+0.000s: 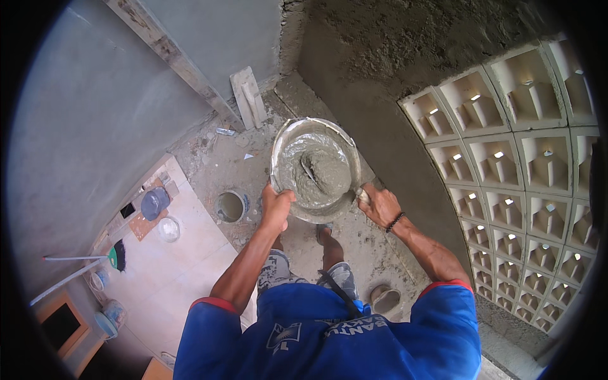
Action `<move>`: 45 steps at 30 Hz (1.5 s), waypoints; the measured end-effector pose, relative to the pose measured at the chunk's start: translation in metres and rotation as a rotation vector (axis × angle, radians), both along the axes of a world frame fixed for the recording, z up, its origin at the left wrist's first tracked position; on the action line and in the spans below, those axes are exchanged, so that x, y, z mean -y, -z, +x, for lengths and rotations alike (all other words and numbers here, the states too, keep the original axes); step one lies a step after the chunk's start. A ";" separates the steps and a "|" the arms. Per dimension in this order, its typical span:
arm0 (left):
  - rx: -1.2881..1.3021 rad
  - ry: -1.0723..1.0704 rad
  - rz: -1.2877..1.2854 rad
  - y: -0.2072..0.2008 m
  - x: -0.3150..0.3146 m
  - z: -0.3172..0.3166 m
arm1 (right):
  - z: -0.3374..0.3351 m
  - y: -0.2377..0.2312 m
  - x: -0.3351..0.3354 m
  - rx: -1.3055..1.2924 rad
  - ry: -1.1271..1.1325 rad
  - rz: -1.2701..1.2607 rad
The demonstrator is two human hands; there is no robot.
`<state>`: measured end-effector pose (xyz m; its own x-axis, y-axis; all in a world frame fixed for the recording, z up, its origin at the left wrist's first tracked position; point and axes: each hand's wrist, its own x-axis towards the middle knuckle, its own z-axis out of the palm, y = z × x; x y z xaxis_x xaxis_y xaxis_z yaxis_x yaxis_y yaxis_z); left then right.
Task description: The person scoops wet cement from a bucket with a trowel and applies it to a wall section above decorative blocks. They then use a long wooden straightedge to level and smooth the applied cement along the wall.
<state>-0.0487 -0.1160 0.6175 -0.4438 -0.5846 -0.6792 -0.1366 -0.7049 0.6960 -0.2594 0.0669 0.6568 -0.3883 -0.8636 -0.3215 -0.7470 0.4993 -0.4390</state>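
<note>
A round bucket [278, 154] with a mortar-smeared rim is in front of me, over the floor. Wet grey mortar [329, 171] fills much of it, heaped toward the right. A thin shiny sliver [308, 170] shows in the mortar; I cannot make out what it belongs to. My left hand [277, 208] is closed on the bucket's near left rim, thumb pointing inward. At the near right rim, my right hand [381, 206] is closed around a tool's pale, rounded handle [363, 194]. The tool's working end is not clearly visible, so its kind is uncertain.
A wooden float [248, 98] leans at the far wall beside a long board [171, 57]. Left of my legs stands a small pail [232, 206]; another bucket [385, 299] is behind right. Breeze blocks [506, 158] line the right wall. A broom [117, 255] lies left.
</note>
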 end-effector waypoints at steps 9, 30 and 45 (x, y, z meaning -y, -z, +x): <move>0.040 -0.075 0.006 0.019 0.041 0.041 | 0.009 -0.051 0.075 0.103 -0.075 0.074; 0.164 -0.248 -0.086 0.081 0.039 0.084 | -0.264 -0.110 0.209 -0.333 0.322 -0.406; 0.002 -0.157 -0.019 -0.001 0.065 -0.017 | -0.047 -0.009 0.147 -0.101 -0.399 0.219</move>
